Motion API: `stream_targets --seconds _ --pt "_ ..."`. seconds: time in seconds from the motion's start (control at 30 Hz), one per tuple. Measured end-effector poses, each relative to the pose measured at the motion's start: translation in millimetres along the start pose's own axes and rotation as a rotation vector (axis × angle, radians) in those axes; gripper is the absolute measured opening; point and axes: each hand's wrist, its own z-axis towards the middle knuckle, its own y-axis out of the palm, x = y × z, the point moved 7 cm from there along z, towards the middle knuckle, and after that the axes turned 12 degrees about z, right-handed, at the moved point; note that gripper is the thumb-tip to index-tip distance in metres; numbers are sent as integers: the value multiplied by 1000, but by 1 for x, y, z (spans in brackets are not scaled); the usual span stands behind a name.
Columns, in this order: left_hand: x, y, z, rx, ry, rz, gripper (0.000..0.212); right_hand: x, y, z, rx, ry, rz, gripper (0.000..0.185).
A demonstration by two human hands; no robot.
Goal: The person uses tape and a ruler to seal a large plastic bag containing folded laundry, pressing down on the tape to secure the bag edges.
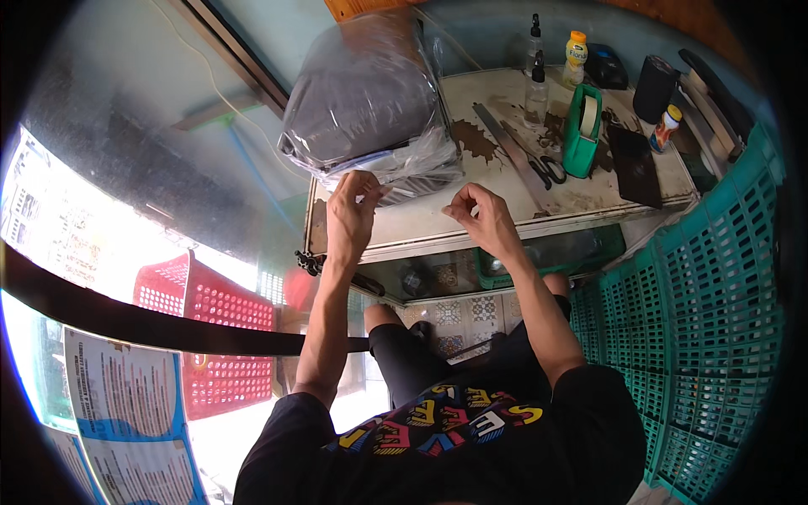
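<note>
A clear plastic bag (372, 95) packed with folded dark grey cloth sits at the left of a worn white tabletop (410, 221). My left hand (352, 205) is at its near edge, thumb and fingers pinching a bit of the clear plastic. To the right of the bag's front corner, my right hand (483, 214) hovers over the table with thumb and forefinger together. Whether something thin and transparent is between those fingertips cannot be made out. Gathered plastic film (423, 154) covers the side of the bag facing me.
Right of the bag lie a metal ruler (511, 148), scissors (548, 170), a green tape dispenser (581, 139) and a dark flat device (634, 165). Spray bottles (535, 95) and other bottles stand behind. Green plastic crates (713, 303) rise at my right; a red basket (227, 322) is beyond glass at left.
</note>
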Motion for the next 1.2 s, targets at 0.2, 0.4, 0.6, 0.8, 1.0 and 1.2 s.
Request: stream_targets --seconds 0.2,0.4,0.6,0.8,1.0,1.2 --pt "-14 -3 7 -127 -179 -92 13 15 4 5 -14 69 18 26" --pt "-2 -4 5 -7 -119 81 13 27 3 6 50 38 -12 28" --pt "0 4 -1 222 81 102 14 39 2 11 128 -2 -25 28" --pt "0 10 -4 317 160 185 15 45 4 18 178 21 -22 27" --pt "-1 15 -2 393 198 200 13 51 7 33 252 37 -44 30" --pt "-2 14 -2 416 163 203 13 43 0 25 376 -52 -363 49"
